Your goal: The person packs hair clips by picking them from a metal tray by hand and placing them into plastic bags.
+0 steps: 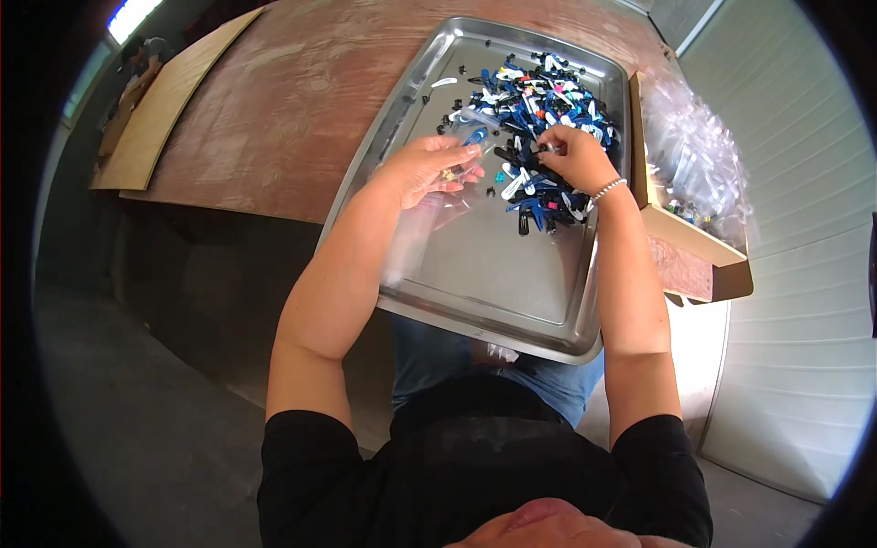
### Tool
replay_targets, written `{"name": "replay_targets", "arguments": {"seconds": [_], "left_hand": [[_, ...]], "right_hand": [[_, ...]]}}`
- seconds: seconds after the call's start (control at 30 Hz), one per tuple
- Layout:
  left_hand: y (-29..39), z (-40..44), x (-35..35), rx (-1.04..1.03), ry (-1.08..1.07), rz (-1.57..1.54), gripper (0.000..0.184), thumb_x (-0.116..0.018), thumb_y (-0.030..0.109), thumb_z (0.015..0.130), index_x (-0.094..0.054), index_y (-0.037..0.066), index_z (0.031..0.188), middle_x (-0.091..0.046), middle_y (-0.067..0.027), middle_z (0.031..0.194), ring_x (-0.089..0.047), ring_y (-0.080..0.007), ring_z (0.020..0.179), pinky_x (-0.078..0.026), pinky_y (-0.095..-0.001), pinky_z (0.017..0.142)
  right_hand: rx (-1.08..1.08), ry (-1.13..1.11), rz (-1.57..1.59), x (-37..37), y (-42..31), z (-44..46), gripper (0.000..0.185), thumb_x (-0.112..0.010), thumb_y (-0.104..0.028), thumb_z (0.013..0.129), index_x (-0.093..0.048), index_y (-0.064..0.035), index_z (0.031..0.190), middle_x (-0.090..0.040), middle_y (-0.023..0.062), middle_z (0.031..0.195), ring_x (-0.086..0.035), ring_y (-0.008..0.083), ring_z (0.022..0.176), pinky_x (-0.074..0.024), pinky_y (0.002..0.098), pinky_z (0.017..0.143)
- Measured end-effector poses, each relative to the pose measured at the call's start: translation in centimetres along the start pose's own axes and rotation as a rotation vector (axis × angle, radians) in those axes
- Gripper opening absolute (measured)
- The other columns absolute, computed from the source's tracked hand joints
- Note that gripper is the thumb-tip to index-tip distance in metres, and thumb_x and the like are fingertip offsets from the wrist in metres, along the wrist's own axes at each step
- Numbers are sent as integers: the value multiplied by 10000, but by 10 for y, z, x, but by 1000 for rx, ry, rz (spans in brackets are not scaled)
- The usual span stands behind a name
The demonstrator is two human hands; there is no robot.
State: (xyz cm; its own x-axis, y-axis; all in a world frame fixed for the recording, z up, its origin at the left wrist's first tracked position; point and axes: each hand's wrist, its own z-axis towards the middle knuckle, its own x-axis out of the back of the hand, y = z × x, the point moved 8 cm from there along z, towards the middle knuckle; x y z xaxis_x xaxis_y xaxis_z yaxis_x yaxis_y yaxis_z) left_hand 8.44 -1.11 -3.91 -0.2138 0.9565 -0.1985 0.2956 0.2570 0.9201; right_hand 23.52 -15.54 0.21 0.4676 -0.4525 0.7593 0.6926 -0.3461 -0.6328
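Basically, main risk I see is spillage at the clear bag point(416, 239): left hand point(426, 171) pinches it thumb against fingers at the tray's 9 o'clock, thin film hanging slack toward 8; a slipped grip or collapsed mouth would drop pieces. Blue clip shows at the mouth; can't tell if inside or behind the film. Right hand point(577, 159) sits at 4 o'clock of the clip pile point(539, 99), fingers bunched; can't tell if they pinch a piece. Tangled clips could bring extras along. Metal tray point(484, 265) holds the pile (blue, white, black) around 1 o'clock, loose black bits at 11. Its 6 o'clock end seems to overhang the tabletop point(274, 100), so leaning there might tip it. Cardboard box point(694, 234) at 3 o'clock is heaped with clear plastic packets point(694, 137); an elbow bump could shed some.
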Motion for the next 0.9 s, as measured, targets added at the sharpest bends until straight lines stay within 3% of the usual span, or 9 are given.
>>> {"name": "replay_targets", "arguments": {"seconds": [0.03,0.07,0.17,0.3,0.4,0.43,0.57,0.7,0.9], "left_hand": [[0,0,0,-3,4,-1,406,-682,396,824,-594,71,1050,-656,-88,982,-596,-139,917,-447,-294,799],[-1,0,-1,11,3,23,393,-663,390,840,-596,75,1064,-649,-84,997,-594,-142,936,-442,-300,812],[-4,0,-3,30,-7,54,379,-645,388,854,-597,88,1081,-643,-76,1016,-590,-145,961,-433,-310,828],[-10,2,-9,59,-68,92,379,-651,388,847,-593,104,1091,-644,-61,1025,-585,-144,980,-424,-314,839],[-10,0,-18,74,-138,140,365,-649,379,850,-592,112,1092,-646,-53,1028,-583,-141,987,-419,-314,846],[-10,0,-19,78,-135,140,365,-649,379,850,-592,112,1092,-646,-53,1028,-583,-141,987,-419,-314,846],[-8,-2,-24,56,-197,91,355,-667,378,833,-597,116,1063,-648,-45,1017,-578,-133,978,-406,-305,845],[-8,-1,-26,58,-208,82,357,-688,385,813,-606,124,1042,-649,-37,1016,-569,-128,975,-395,-309,849],[-6,-2,-27,51,-209,56,362,-688,380,814,-606,123,1055,-650,-39,1013,-570,-126,967,-396,-310,847]], "right_hand": [[-53,12,91,2,2,1,143,-681,-67,772,-636,-36,904,-580,-13,769,-529,75,671,-443,226,617],[-47,11,91,3,-1,1,143,-681,-67,772,-636,-36,904,-580,-13,769,-529,75,671,-443,226,617],[-91,38,661,7,-16,-2,123,-649,-22,830,-649,-50,951,-558,-59,773,-511,36,665,-425,171,606],[26,71,724,15,-46,-6,240,-669,-33,824,-657,-56,1062,-560,-62,768,-510,26,660,-441,178,635],[58,18,626,9,-61,-10,266,-677,-30,815,-659,-58,1078,-582,-54,797,-508,15,679,-436,167,624],[66,-25,459,9,-67,-11,312,-672,-2,807,-647,-46,1115,-640,-11,894,-553,27,752,-471,175,663],[60,-84,502,-7,-73,-13,364,-645,54,802,-614,-22,1157,-662,49,1056,-601,71,897,-498,202,791],[81,-72,478,-5,-76,-13,356,-651,47,801,-617,-22,1149,-665,43,1036,-597,65,878,-501,201,780],[-39,-10,367,-4,-59,-9,169,-671,24,796,-668,-7,962,-659,2,913,-582,41,792,-486,181,712]]}}
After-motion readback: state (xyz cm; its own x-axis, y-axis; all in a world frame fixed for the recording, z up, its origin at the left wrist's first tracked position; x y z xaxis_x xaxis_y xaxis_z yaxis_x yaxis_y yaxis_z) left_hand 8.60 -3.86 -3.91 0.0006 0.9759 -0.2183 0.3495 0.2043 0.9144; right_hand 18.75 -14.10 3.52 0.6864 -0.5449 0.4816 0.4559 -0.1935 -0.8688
